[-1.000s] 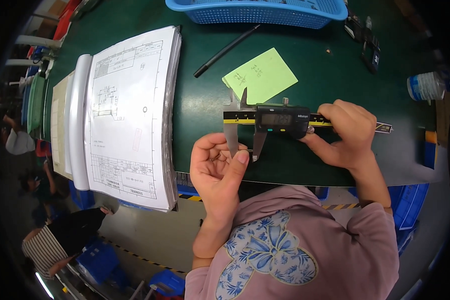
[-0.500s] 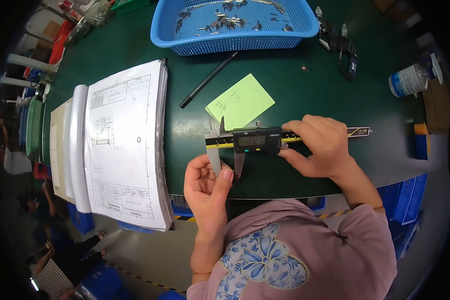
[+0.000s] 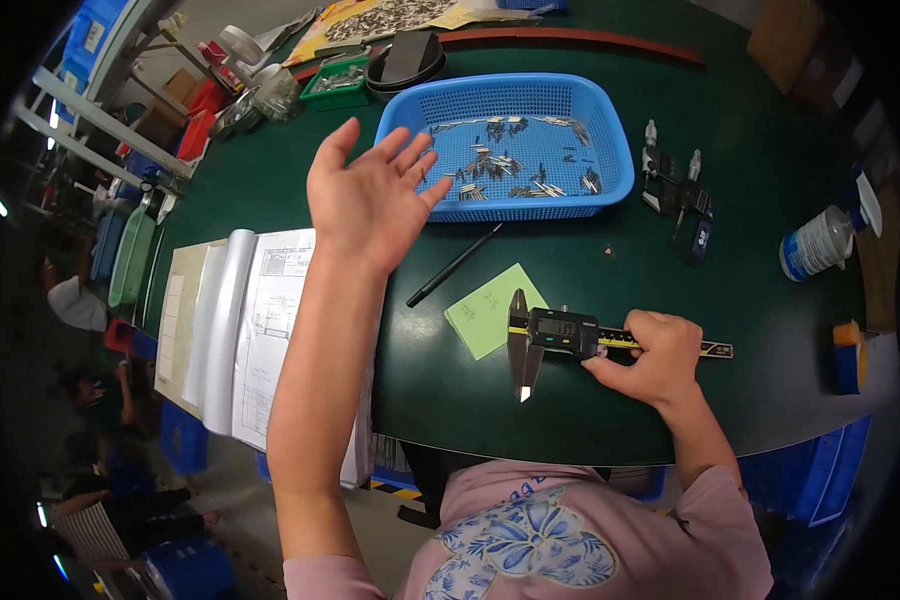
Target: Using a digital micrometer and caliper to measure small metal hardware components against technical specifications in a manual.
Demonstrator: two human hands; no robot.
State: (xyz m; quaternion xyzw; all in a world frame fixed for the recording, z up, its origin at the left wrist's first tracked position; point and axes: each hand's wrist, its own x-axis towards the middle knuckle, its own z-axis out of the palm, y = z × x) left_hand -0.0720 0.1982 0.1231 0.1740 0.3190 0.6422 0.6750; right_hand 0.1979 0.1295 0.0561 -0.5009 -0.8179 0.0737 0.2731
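My right hand (image 3: pixel 660 355) grips the beam of a digital caliper (image 3: pixel 562 332), thumb below and fingers curled above. The caliper's jaws point down, close together, over the table beside a green note sheet (image 3: pixel 482 325). My left hand (image 3: pixel 375 205) is raised with palm up and fingers spread, nothing in it. It is at the left front corner of a blue perforated basket (image 3: pixel 622 165), and its fingers overlap the rim in view. Small dark and pale pins (image 3: pixel 495 163) lie scattered inside the basket.
A black pen (image 3: pixel 454 266) lies near the note. An open binder of drawings (image 3: pixel 255 380) is partly behind my left forearm. Two micrometers (image 3: pixel 685 205) and a white bottle (image 3: pixel 815 245) stand right. A green tray (image 3: pixel 335 85) and a black bowl (image 3: pixel 407 65) sit farther back.
My left hand has left the caliper jaws and reached up toward the basket, its fingers opening. The caliper jaws have come together. The view has shifted, showing more of the table's far side.
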